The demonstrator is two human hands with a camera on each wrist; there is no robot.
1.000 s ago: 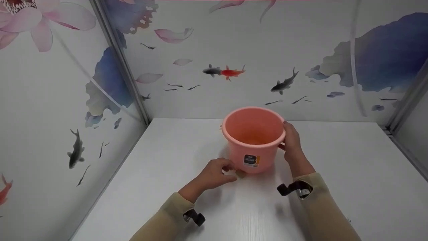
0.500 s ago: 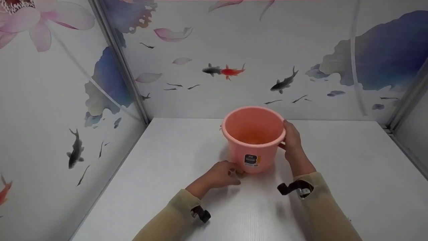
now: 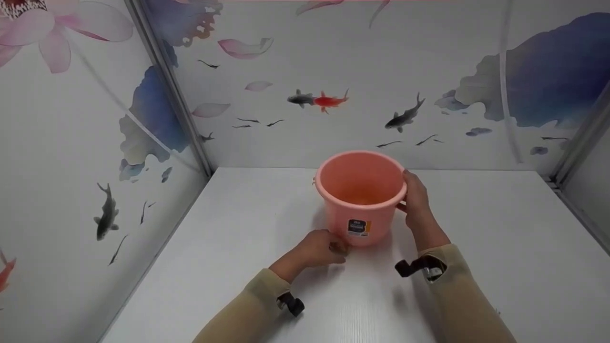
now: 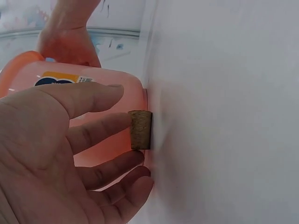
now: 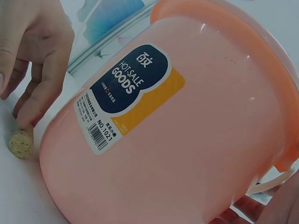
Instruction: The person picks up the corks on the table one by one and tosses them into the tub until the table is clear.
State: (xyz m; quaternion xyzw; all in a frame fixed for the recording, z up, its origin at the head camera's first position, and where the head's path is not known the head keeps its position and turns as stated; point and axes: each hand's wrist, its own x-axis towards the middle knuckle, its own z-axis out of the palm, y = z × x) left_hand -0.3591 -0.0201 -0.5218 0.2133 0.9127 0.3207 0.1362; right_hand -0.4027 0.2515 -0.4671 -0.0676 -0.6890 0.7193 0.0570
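A pink plastic bucket stands on the white table, its opening facing up. My right hand grips its right side, with the thumb at the rim. The bucket's front bears a dark blue and orange label. Low at the bucket's front left, my left hand reaches in with loosely bent fingers and the thumb held apart. A small tapered cork stopper sits at the table beside the bucket's base. The left index fingertip is right at the cork, which the hand mostly hides in the head view.
The white table runs back to a wall panel painted with fish and petals. Another painted panel borders the left side. Both wrists wear small black camera mounts.
My left hand has moved slightly right, to the bucket's base, and its fingers now cover the cork in the head view. The right hand and the bucket have stayed in place.
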